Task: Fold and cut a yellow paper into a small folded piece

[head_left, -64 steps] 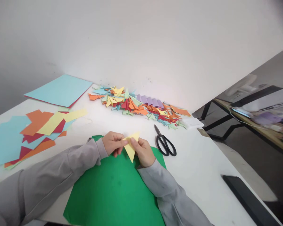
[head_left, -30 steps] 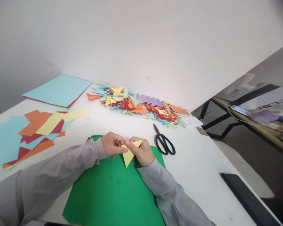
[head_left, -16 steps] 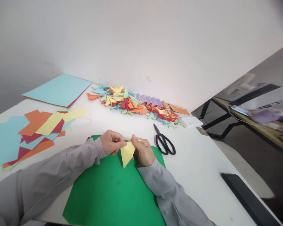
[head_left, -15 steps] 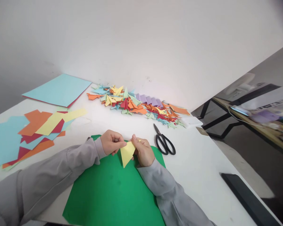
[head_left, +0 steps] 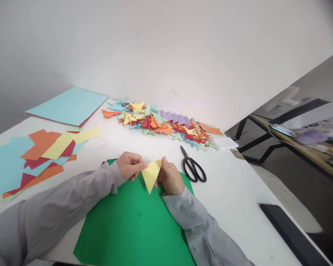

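A small folded yellow paper, triangular with its tip pointing down, is held up over the green sheet. My left hand pinches its upper left corner between thumb and fingers. At its right edge, my right hand has its thumb up and fingers partly behind the paper, holding that side. Black-handled scissors lie just right of my right hand, tips pointing away.
Many small folded papers are heaped along the wall. Coloured paper pieces lie at the left, a large light-blue sheet behind them. A dark bar lies at the right edge.
The yellow paper has turned slightly, and its lower tip has moved up and to the right. The right thumb has shifted from the paper's top to its right edge.
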A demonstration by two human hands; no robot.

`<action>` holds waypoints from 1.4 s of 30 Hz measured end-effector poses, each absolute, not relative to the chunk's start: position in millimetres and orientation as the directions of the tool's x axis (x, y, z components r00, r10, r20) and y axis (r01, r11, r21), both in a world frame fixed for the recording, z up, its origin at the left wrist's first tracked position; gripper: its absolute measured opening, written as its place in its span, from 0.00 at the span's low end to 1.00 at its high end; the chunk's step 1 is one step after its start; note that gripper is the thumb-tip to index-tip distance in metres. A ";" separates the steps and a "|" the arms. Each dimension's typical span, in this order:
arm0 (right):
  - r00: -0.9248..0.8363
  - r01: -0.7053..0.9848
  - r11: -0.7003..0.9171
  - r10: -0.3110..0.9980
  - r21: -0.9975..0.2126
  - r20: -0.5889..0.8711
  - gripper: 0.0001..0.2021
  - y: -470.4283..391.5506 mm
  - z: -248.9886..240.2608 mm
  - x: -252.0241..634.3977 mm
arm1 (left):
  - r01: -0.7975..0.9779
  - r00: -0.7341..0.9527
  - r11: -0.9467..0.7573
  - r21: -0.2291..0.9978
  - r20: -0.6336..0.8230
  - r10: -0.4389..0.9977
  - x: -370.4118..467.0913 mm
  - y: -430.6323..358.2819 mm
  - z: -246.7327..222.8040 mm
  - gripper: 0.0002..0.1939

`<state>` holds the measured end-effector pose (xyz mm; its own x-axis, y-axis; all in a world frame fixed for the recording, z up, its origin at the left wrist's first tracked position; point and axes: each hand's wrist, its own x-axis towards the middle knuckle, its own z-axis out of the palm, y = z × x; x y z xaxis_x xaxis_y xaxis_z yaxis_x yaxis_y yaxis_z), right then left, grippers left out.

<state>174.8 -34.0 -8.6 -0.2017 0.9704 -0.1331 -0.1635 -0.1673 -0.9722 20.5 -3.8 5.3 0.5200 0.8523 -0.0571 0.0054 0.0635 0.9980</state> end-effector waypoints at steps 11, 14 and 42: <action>-0.137 -0.056 -0.109 0.985 -0.992 -0.101 0.18 -33.7 -7.0 175.0 | 0.096 0.534 0.063 0.993 -0.105 0.839 22.5 -6.7 7.3 0.16; -0.151 0.018 -0.080 0.985 -0.997 -0.082 0.18 -35.2 -4.7 174.2 | 0.110 0.576 0.046 0.993 -0.101 0.811 22.7 -8.6 7.0 0.15; -0.174 -0.060 -0.119 0.979 -0.991 -0.107 0.15 -34.4 -7.2 175.6 | 0.026 0.538 0.091 0.995 -0.091 0.838 22.8 -9.1 7.0 0.11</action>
